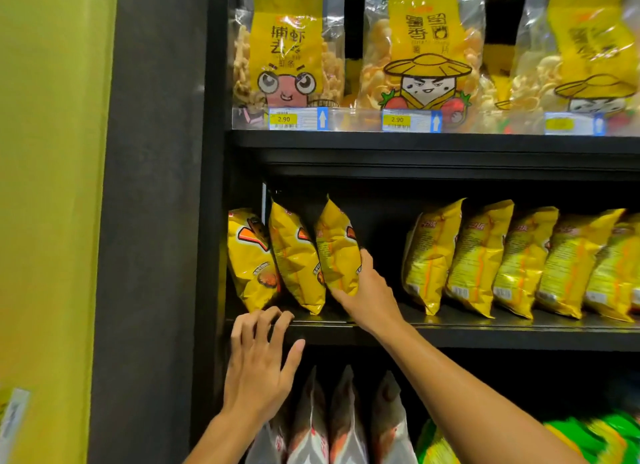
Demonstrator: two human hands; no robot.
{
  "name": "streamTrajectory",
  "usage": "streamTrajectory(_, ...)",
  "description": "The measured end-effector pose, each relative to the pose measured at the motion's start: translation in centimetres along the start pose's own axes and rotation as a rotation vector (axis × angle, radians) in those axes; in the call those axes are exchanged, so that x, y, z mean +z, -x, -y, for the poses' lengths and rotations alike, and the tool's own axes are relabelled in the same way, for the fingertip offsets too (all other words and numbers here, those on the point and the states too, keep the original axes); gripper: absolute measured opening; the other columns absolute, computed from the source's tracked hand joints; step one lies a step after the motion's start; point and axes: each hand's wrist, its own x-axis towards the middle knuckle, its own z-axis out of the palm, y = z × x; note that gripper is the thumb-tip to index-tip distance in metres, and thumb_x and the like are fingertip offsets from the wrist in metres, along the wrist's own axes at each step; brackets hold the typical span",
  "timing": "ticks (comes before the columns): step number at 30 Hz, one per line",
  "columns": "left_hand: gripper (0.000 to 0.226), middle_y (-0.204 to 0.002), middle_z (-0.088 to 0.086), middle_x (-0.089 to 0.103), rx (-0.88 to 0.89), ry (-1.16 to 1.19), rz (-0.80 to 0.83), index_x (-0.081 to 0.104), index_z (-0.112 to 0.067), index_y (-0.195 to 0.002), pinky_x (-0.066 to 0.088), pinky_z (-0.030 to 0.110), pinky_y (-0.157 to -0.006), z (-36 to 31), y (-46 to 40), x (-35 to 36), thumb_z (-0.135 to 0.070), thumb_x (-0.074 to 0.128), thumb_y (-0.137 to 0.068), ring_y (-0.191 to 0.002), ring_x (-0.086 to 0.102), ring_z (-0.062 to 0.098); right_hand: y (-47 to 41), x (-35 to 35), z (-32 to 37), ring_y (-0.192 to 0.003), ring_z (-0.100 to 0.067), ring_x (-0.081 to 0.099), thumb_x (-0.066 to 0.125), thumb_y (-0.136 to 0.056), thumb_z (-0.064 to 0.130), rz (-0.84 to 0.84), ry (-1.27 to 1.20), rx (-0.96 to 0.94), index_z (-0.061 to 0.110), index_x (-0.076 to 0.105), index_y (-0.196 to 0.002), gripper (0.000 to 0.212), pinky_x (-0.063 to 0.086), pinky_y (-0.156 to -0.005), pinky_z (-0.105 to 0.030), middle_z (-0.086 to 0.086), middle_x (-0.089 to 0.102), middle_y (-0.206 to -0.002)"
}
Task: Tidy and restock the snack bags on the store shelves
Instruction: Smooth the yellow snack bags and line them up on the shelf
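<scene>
- Right hand [367,297] fingers hold the third crinkled yellow foil snack bag [337,249] on the black middle shelf [485,328], probably straightening it.
- Left hand [256,366] fingers, loosely curled and empty, rest on the shelf edge below-left, likely bracing.

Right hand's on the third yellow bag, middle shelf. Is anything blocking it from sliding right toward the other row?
Nothing visible does. The right hand grips the third yellow bag, and bare dark middle shelf lies between it and the row of yellow bags farther right. The left hand rests at the shelf's front edge, left of that path.
</scene>
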Motion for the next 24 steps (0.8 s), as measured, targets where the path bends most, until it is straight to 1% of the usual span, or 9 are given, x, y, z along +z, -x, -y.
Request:
streamTrajectory(3, 0.054, -0.132, 0.001, 0.05, 0.012, 0.014, -0.011, 0.054, -0.02, -0.132, 0.025, 0.044, -0.113, 0.3, 0.0, 0.4, -0.057, 0.024, -0.105, -0.126, 0.043, 0.027, 0.3, -0.6, -0.2, -0.121, -0.029, 0.062, 0.076, -0.088, 0.039, -0.093, 0.018, -0.013, 0.036, 0.024, -0.155, 0.085, 0.053, -0.1, -0.049, 0.0, 0.062, -0.134)
streamTrajectory(9, 0.049, -0.134, 0.004, 0.053, -0.019, 0.11, 0.02, 0.058, -0.017, -0.133, 0.028, 0.047, -0.115, -0.3, -0.2, -0.7, -0.049, 0.04, -0.1, -0.13, 0.04, 0.026, 5.3, -5.7, 1.6, -0.122, -0.015, 0.061, 0.076, -0.087, 0.036, -0.303, -0.065, -0.093, 0.041, 0.027, -0.156, 0.085, 0.055, -0.099, -0.043, 0.01, 0.063, -0.137)
streamTrajectory(12, 0.038, -0.139, -0.004, 0.048, -0.108, 0.475, -0.017, 0.06, -0.02, -0.133, 0.031, 0.039, -0.116, -2.6, 0.0, -3.3, -0.034, 0.057, -0.098, -0.136, 0.032, 0.017, 10.1, -8.3, 1.7, -0.121, -0.009, 0.062, 0.08, -0.084, 0.033, -0.375, -0.111, -0.13, 0.042, 0.033, -0.155, 0.086, 0.055, -0.101, -0.037, 0.012, 0.064, -0.136)
streamTrajectory(15, 0.045, -0.143, -0.013, 0.048, -0.086, 0.782, -0.032, 0.054, -0.024, -0.141, 0.029, 0.021, -0.117, -6.6, 1.5, -7.8, -0.022, 0.062, -0.097, -0.14, 0.034, 0.007, 16.0, -9.1, 1.5, -0.124, -0.004, 0.06, 0.083, -0.082, 0.027, -0.415, -0.13, -0.135, 0.045, 0.034, -0.155, 0.09, 0.053, -0.104, -0.032, 0.013, 0.062, -0.139)
streamTrajectory(18, 0.061, -0.154, -0.024, 0.037, -0.195, 1.14, 0.166, 0.037, -0.04, -0.153, 0.032, 0.012, -0.113, -10.5, 5.1, -11.8, -0.044, 0.059, -0.096, -0.147, 0.032, 0.003, 21.7, -8.3, 0.8, -0.132, -0.004, 0.055, 0.085, -0.078, 0.012, -0.402, -0.123, -0.181, 0.041, 0.038, -0.154, 0.094, 0.05, -0.107, -0.031, 0.013, 0.056, -0.144)
streamTrajectory(19, 0.067, -0.157, -0.025, 0.034, -0.241, 1.245, 0.241, 0.031, -0.043, -0.154, 0.033, 0.015, -0.114, -11.4, 6.6, -12.5, -0.052, 0.058, -0.094, -0.149, 0.03, 0.002, 23.6, -7.7, 0.4, -0.134, -0.007, 0.053, 0.085, -0.076, 0.009, -0.392, -0.108, -0.203, 0.036, 0.04, -0.154, 0.094, 0.049, -0.108, -0.034, 0.013, 0.054, -0.146)
streamTrajectory(21, 0.075, -0.161, -0.03, 0.029, -0.336, 1.39, 0.381, 0.023, -0.054, -0.153, 0.031, 0.032, -0.12, -12.7, 9.9, -12.9, -0.065, 0.06, -0.089, -0.151, 0.028, 0.0, 27.2, -6.2, -0.4, -0.139, -0.013, 0.049, 0.085, -0.077, 0.013, -0.368, -0.083, -0.217, 0.029, 0.043, -0.153, 0.088, 0.047, -0.11, -0.037, 0.011, 0.049, -0.149)
streamTrajectory(22, 0.079, -0.158, -0.041, 0.022, -0.413, 1.43, 0.449, 0.018, -0.067, -0.147, 0.028, 0.038, -0.123, -13.3, 11.6, -13.0, -0.075, 0.063, -0.082, -0.151, 0.025, -0.003, 29.0, -5.3, -0.7, -0.141, -0.015, 0.046, 0.082, -0.08, 0.02, -0.351, -0.091, -0.2, 0.027, 0.042, -0.154, 0.084, 0.045, -0.111, -0.038, 0.01, 0.047, -0.151)
streamTrajectory(24, 0.084, -0.137, -0.066, 0.015, -0.578, 1.436, 0.531, 0.006, -0.087, -0.125, 0.027, 0.034, -0.125, -14.2, 14.2, -13.4, -0.089, 0.065, -0.066, -0.146, 0.024, -0.013, 32.3, -3.6, -1.0, -0.147, -0.016, 0.039, 0.073, -0.088, 0.032, -0.308, -0.105, -0.168, 0.026, 0.039, -0.156, 0.077, 0.039, -0.116, -0.04, 0.009, 0.041, -0.157)
